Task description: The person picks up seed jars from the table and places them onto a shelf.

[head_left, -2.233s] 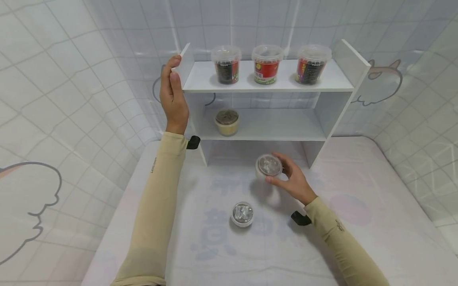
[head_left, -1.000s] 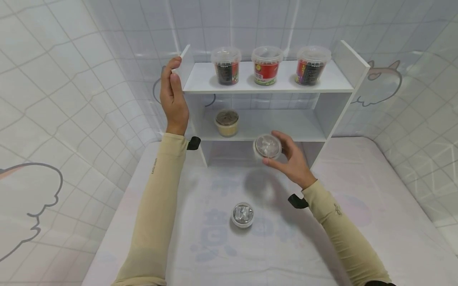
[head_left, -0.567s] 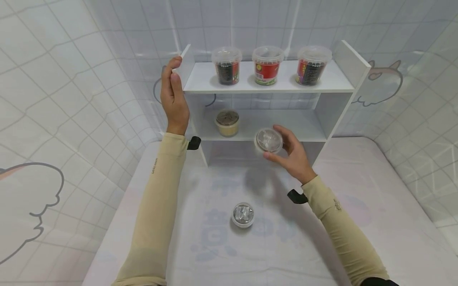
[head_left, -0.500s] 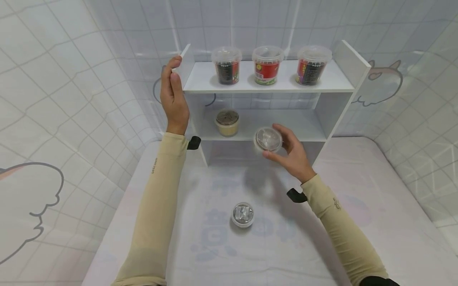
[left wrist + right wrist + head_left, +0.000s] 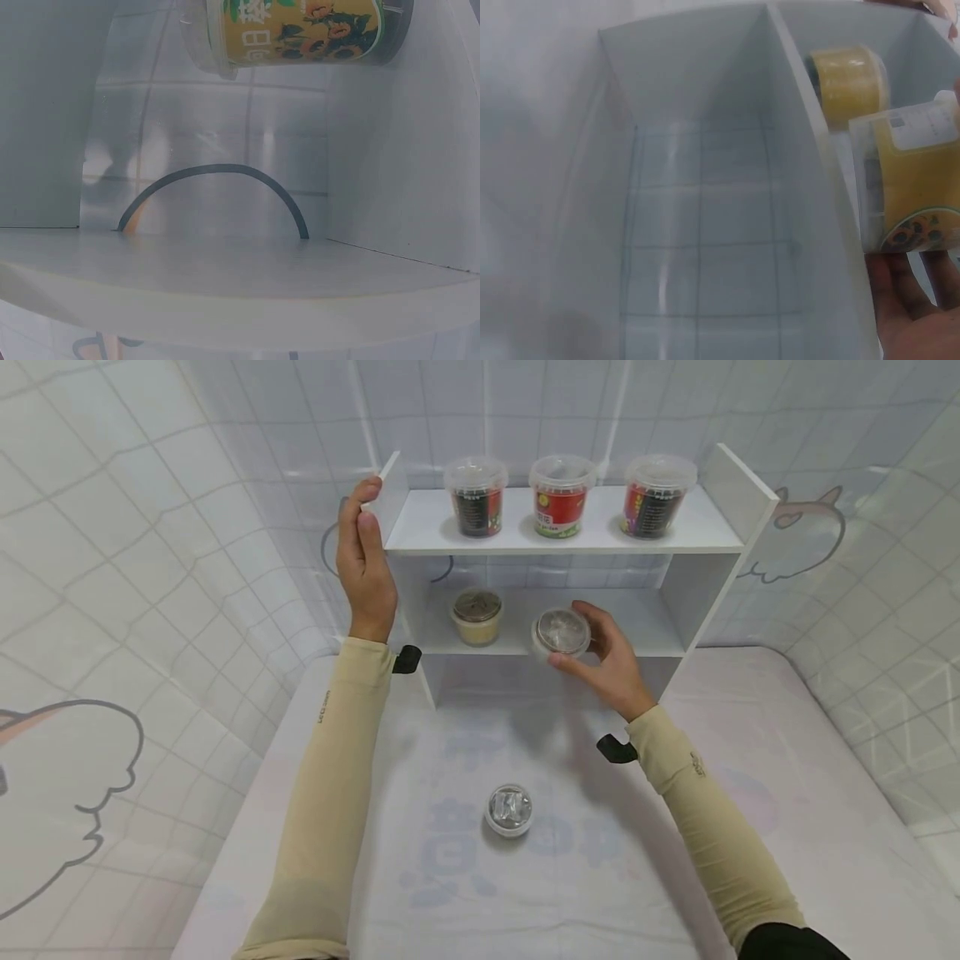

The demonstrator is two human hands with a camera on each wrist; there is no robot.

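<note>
My right hand (image 5: 611, 664) grips a clear-lidded plastic cup (image 5: 562, 633) between thumb and fingers. It hangs at the front edge of the middle shelf, right of a standing cup (image 5: 477, 617). In the right wrist view, fingers (image 5: 904, 292) lie along the held cup (image 5: 911, 180), whose label is yellow-orange with a flower picture. My left hand (image 5: 365, 560) rests against the shelf unit's left side panel (image 5: 390, 506), fingers nearly straight. The left wrist view shows a sunflower-labelled cup (image 5: 304, 30) in a compartment, but not the hand.
On the top shelf (image 5: 517, 539) stand three cups with red and dark labels, such as the middle cup (image 5: 558, 497). Another lidded cup (image 5: 508, 810) stands on the white table cover (image 5: 450, 902). Tile-patterned sheeting (image 5: 150, 527) surrounds the table on the left, back and right.
My right hand has lifted the cup from above the table to middle-shelf height and moved it forward. The left hand and the other cups have stayed in place.
</note>
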